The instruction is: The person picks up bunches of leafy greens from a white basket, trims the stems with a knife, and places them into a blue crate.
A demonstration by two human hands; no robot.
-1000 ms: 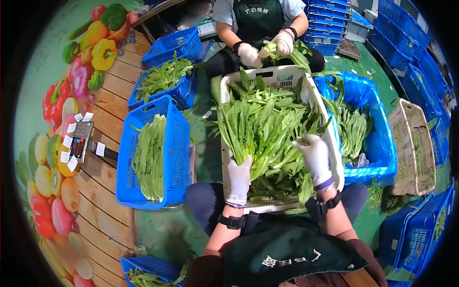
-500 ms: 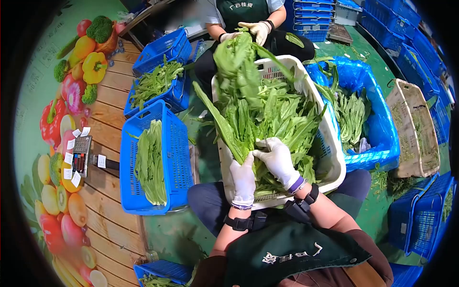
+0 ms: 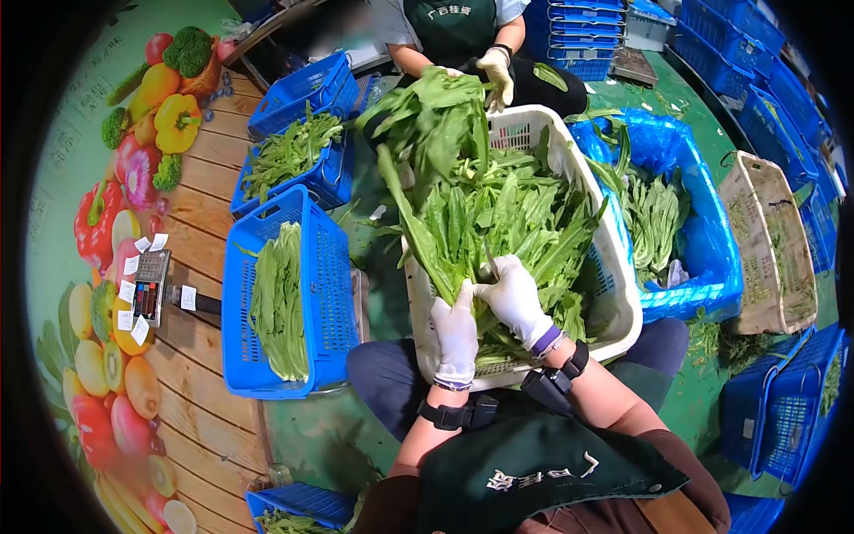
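Note:
In the head view, my gloved left hand [image 3: 455, 336] is closed around the base of a bunch of long-leaf lettuce [image 3: 425, 233], its leaves fanning up and away from me. My gloved right hand [image 3: 516, 298] is closed with thumb and fingertips pinched right beside that base. A thin greyish sliver rises above its fingers; I cannot tell what it is. Both hands are over the near part of a white plastic crate [image 3: 630, 307] heaped with loose lettuce [image 3: 534, 209].
Opposite me, a co-worker's gloved hand [image 3: 496, 78] is by a raised lettuce bunch [image 3: 436, 116]. A blue crate [image 3: 334, 303] with stacked lettuce stands left, a blue-lined crate [image 3: 712, 222] right. Beyond it is a beige crate [image 3: 743, 205]. A scale display [image 3: 153, 285] is far left.
The co-worker's lettuce bunch has swung left and the gloved hands there have come lower. My right hand has shifted slightly, and the thin sliver now shows above it. My left hand keeps its hold.

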